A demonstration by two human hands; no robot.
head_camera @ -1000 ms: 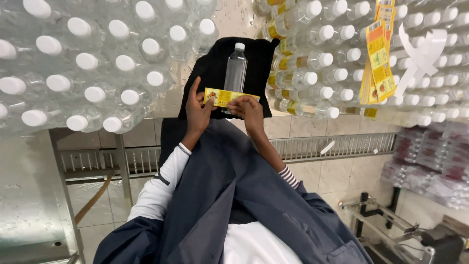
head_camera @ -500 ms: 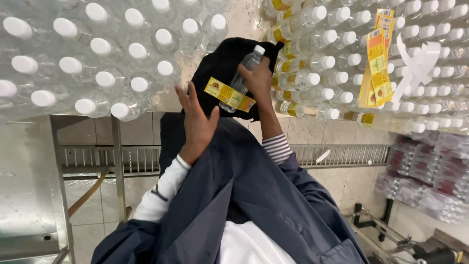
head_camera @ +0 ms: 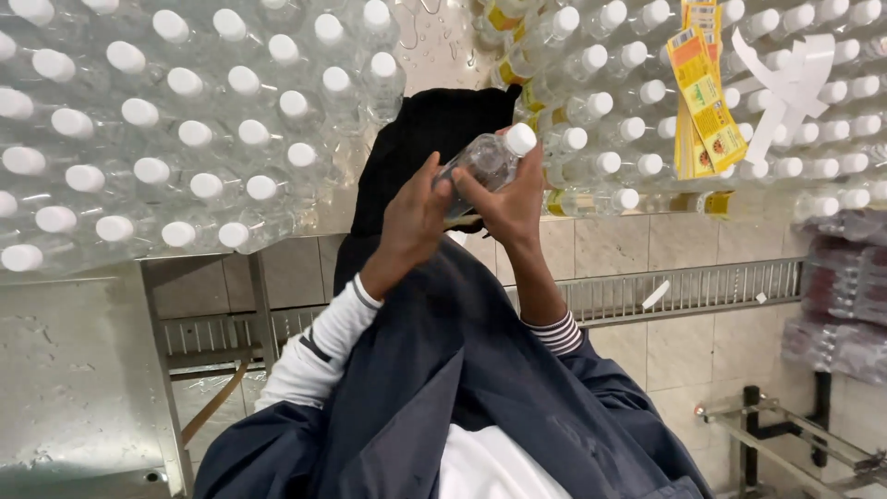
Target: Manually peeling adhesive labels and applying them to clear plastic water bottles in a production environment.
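Clear plastic water bottle (head_camera: 482, 164) with white cap, tilted above the black cloth (head_camera: 420, 139), gripped by left hand (head_camera: 413, 217) and right hand (head_camera: 511, 199) around its body; probably light, slippery, squashy.

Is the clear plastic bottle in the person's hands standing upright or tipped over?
Tipped. The clear plastic bottle with a white cap lies slanted between the left hand and right hand, its cap pointing up to the right.

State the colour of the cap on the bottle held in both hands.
White; the cap shows best in the head view.
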